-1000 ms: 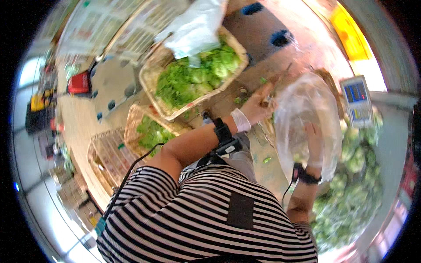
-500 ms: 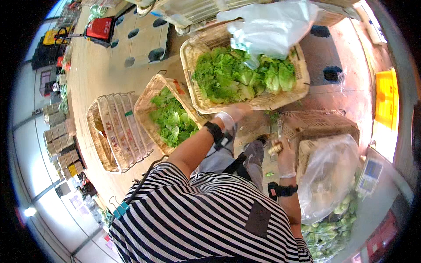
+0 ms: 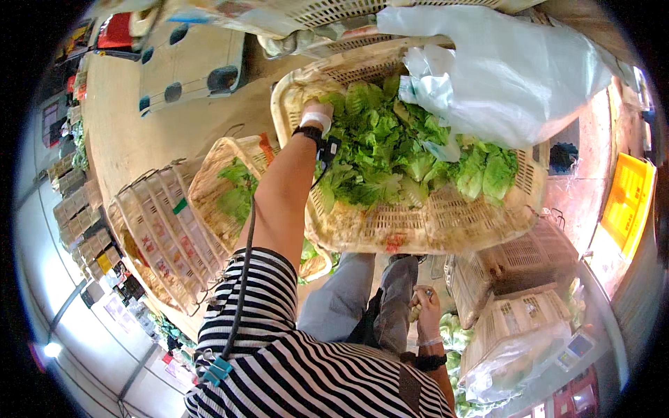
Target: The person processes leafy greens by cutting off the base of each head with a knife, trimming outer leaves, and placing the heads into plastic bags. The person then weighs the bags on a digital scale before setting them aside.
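A large beige plastic crate [image 3: 432, 226] holds loose green leaf lettuce [image 3: 383, 150] in front of me. My left hand [image 3: 317, 113] reaches over the crate's left side, against the lettuce at the far left corner; its fingers are hidden. Low near my right leg, my right hand [image 3: 428, 313] is closed around a small pale-brown, handle-like piece [image 3: 416, 306], most of it covered by the fingers. A white translucent plastic bag [image 3: 502, 76] drapes over the crate's far right part and touches some of the leaves.
On the left stand a smaller crate of lettuce [image 3: 233, 191] and an upended pale crate [image 3: 171, 226]. To my right are a brown crate [image 3: 523, 261], a plastic-covered crate [image 3: 512, 334] and a small scale display [image 3: 577, 348]. A yellow crate [image 3: 627, 202] stands farther right.
My left hand has moved from the large crate's near edge forward into its far left corner. The crate now appears closer and larger. My right hand stays low, still holding the pale-brown piece.
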### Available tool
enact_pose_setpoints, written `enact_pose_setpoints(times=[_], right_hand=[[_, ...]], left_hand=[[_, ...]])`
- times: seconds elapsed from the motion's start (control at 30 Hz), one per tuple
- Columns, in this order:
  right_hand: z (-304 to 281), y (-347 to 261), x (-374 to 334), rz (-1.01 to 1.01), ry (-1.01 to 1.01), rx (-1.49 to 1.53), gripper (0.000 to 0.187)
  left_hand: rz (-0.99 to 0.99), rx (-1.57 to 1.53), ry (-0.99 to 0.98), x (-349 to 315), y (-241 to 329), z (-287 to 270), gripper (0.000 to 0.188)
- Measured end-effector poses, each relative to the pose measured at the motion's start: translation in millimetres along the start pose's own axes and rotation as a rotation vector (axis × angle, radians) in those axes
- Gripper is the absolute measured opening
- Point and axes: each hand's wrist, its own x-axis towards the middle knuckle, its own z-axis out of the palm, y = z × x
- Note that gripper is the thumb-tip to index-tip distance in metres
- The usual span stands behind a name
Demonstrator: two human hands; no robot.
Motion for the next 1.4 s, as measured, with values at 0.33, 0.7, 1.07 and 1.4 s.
enact_pose_setpoints(times=[0.33, 0.7, 1.07, 1.4], right_hand=[[14.7, 13.3, 46.8, 0.201, 0.151, 0.019, 0.017], [20.7, 16.3, 56.9, 0.185, 0.101, 0.105, 0.014], [16.6, -3.1, 40.6, 0.027, 0.051, 0.058, 0.015], [15.5, -2.2, 20.9, -0.186, -0.015, 0.091, 0.018]], left_hand=[[0.404, 0.267, 0.028, 120.7, -50.0, 35.8, 0.039], [0.030, -0.010, 0.065, 65.9, 0.9, 24.1, 0.050], [0.096, -0.521, 0.446, -95.6, 9.1, -46.1, 0.100], [-0.106, -0.372, 0.571, -165.6, 50.9, -22.6, 0.075]])
